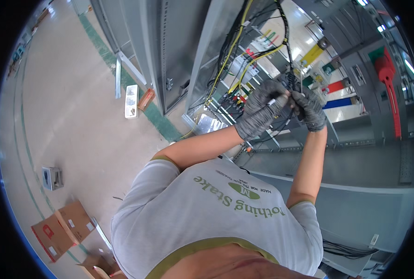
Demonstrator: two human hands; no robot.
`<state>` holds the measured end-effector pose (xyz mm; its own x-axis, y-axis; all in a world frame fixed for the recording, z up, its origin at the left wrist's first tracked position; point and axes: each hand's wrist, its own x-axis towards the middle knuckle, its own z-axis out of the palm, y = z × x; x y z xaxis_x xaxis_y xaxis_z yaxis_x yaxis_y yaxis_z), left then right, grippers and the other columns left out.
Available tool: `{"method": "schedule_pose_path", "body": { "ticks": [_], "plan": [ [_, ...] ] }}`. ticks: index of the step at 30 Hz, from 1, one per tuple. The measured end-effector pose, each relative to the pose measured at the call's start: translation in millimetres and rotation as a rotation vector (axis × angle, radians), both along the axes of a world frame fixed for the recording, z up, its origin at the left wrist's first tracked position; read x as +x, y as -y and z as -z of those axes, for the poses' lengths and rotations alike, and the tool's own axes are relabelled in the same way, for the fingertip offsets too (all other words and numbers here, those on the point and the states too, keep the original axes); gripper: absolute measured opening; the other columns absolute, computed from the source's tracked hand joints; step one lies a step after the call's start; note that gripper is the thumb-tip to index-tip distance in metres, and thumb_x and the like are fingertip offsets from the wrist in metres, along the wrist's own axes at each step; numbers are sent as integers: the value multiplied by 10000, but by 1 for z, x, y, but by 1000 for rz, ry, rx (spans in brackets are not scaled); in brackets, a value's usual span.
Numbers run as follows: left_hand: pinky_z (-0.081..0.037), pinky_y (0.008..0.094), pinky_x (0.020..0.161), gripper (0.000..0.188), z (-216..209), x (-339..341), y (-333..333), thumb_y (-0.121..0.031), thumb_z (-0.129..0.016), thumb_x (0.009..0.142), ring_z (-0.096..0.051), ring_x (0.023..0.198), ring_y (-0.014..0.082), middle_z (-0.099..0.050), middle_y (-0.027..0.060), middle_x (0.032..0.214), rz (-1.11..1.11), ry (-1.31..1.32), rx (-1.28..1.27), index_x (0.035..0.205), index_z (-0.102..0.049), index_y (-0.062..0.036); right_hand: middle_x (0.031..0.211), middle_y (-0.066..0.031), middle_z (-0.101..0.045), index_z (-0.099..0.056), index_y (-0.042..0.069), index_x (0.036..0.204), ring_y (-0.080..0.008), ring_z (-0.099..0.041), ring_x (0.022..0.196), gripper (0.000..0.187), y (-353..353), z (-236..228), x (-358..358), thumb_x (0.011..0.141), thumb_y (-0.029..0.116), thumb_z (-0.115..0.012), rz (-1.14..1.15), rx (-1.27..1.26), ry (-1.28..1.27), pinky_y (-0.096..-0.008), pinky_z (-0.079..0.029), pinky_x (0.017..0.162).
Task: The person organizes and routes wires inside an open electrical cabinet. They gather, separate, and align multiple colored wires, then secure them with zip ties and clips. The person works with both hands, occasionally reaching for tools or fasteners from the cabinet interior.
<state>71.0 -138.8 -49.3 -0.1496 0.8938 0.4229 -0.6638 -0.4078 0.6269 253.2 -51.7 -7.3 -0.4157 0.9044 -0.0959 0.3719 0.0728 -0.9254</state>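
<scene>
Both my hands wear grey knit gloves and meet in front of an open electrical cabinet. My left hand (262, 109) is closed on a thin black wire with a small white piece on it, its fingertips pinched together. Close beside it, my right hand (310, 110) is closed on the black wires too, fingers curled; exactly what lies under its fingertips is hidden. A wrapped black cable bundle (285, 29) comes down from above to the hands. Yellow wires (261, 57) branch off it. Behind the left hand sit white breakers (246, 69) with coloured wires.
A red lever handle (387, 74) hangs on the grey panel at right. Blue (341, 102) and yellow (313, 55) bars cross the cabinet. On the floor at left are a white parts tray (131, 102), a small orange-brown box (146, 99) and cardboard boxes (75, 220).
</scene>
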Motion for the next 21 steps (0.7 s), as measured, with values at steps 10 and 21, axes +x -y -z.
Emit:
{"method": "schedule_pose_path", "body": {
  "ticks": [10,21],
  "plan": [
    [-473,236,740,252,24,-19,-14,-215,-522,945,-557,838,80,-604,56,938,54,-489,-227,1065,-583,-1,647,16,-573,-620,69,913,-29,-465,476,197,14,-5,-20,878,259,-580,-101,-3,-38,-182,-328,387],
    [-482,344,694,231,-8,-38,-6,-216,-583,884,-632,743,266,-643,162,844,-401,-1278,-88,1000,-620,-20,743,-53,-632,-659,37,931,-135,-579,700,237,21,-5,-28,870,259,-605,-95,250,91,-294,-467,674]
  ]
}}
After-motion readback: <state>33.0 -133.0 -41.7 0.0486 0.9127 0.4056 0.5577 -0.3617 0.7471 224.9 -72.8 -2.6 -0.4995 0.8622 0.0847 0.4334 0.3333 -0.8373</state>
